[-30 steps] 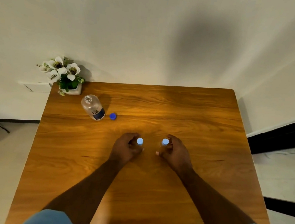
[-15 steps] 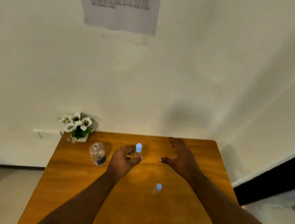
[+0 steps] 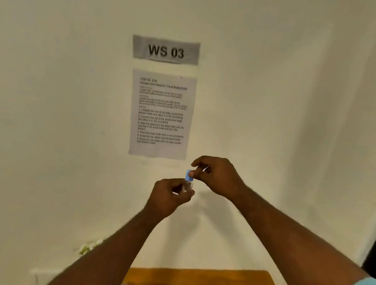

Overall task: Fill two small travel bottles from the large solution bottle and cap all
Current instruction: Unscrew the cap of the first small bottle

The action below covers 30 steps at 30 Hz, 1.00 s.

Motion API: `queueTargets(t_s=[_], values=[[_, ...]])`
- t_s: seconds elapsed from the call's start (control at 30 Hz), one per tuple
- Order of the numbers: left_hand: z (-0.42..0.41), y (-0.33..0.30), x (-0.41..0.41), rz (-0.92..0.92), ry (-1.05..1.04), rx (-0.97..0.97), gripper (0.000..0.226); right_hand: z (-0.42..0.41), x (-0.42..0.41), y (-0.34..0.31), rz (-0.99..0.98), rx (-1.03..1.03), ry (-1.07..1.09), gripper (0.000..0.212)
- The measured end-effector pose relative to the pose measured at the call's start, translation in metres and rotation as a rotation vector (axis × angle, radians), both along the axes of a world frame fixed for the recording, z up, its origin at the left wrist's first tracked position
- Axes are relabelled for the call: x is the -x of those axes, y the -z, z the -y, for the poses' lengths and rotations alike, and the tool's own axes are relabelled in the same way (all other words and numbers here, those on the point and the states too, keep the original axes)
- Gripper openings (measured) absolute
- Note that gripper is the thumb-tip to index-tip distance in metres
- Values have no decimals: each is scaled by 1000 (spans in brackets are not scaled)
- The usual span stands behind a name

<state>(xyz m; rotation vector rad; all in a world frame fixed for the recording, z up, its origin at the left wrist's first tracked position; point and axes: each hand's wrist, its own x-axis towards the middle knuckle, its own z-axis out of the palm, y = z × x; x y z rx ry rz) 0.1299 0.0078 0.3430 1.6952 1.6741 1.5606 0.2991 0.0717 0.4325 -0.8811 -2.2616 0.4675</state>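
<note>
- Head view: the wall (image 3: 280, 106) fills most of what I see, pale and plain, with a dark strip at its far right edge.
- The table (image 3: 201, 284) shows only as a wooden corner at the bottom, between my two forearms.
- A printed sheet (image 3: 161, 114) hangs on the wall above my hands; its text is too blurred to read.
- Over the sheet is a grey sign (image 3: 165, 50) that reads "WS 03".
- My left hand (image 3: 167, 198) is raised in front of the wall, fingers curled round a small clear bottle (image 3: 187, 185), held roughly upright.
- My right hand (image 3: 217, 176) is just above and right of it, thumb and fingertips pinching the blue cap (image 3: 189, 175) at the bottle's top; I cannot tell whether the cap is seated or lifted off.
- Pale flowers (image 3: 87, 248) peek out, blurred, by my left forearm at the table's far-left corner.
</note>
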Motion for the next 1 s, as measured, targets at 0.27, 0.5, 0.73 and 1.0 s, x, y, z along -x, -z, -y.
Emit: queueTargets(t_s=[0.27,0.5,0.73,1.0], values=[[7,-80,-24,3,47,-106,15,16,-8,-91,74,-96,-37,13],[5,-105,-46,127,80,-150,17,18,-33,-111,48,-29,-250,38],[1,-112,-65,84,46,-160,14,8,-44,-122,-169,-26,-146,28],[2,-104,-80,92,-19,-134,18,-3,-60,-111,-208,180,-309,29]])
